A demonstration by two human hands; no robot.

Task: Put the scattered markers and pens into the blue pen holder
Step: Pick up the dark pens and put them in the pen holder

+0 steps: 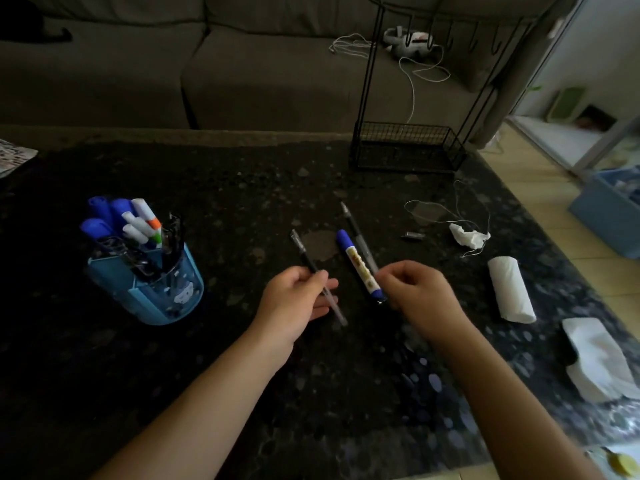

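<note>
The blue pen holder stands at the left of the dark table, filled with several blue, white and black markers and pens. My left hand is shut on a thin black gel pen that points up and to the left. A blue-capped white marker lies in the middle, with another black gel pen lying just behind it. My right hand curls at the lower ends of these two, fingertips touching the gel pen; whether it grips is unclear.
A black wire rack stands at the back of the table. A thin cord, a crumpled tissue, a white roll and folded tissues lie on the right. A grey sofa is behind.
</note>
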